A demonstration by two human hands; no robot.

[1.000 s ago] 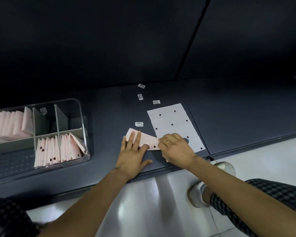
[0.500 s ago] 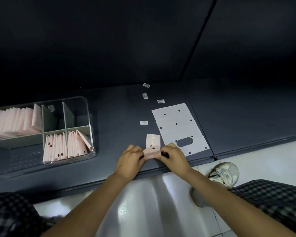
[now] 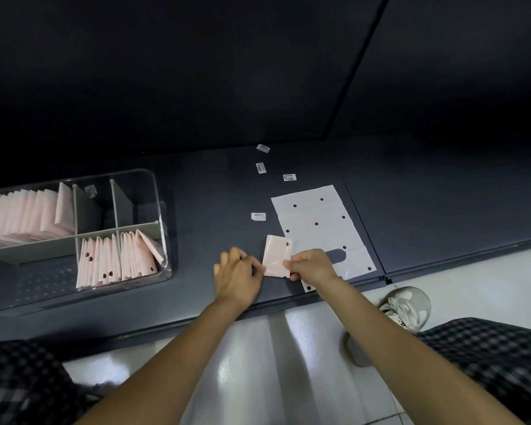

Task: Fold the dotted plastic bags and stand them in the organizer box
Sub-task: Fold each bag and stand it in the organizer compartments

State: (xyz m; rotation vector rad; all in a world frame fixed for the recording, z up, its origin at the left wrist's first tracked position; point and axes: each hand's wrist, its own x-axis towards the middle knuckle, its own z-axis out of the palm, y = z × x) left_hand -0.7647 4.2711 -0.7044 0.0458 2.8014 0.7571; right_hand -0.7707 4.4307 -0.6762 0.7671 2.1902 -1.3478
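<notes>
Dotted bag point(image 3: 277, 256), folded to a small pink packet, lies near the bench point(image 3: 426, 210) front edge, pinched at its near corners by the left hand point(image 3: 238, 276) and right hand point(image 3: 311, 265), probably to press the last crease. Just beside it lies an unfolded bag point(image 3: 319, 222), next in line. Organizer box point(image 3: 154, 185) at left holds folded bags standing. Small labels point(image 3: 258, 216) lie scattered; their print is unreadable.

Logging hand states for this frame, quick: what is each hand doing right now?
Left hand: pinches the left edge of the small folded pink dotted plastic bag.
Right hand: pinches the same bag's right edge.
</notes>
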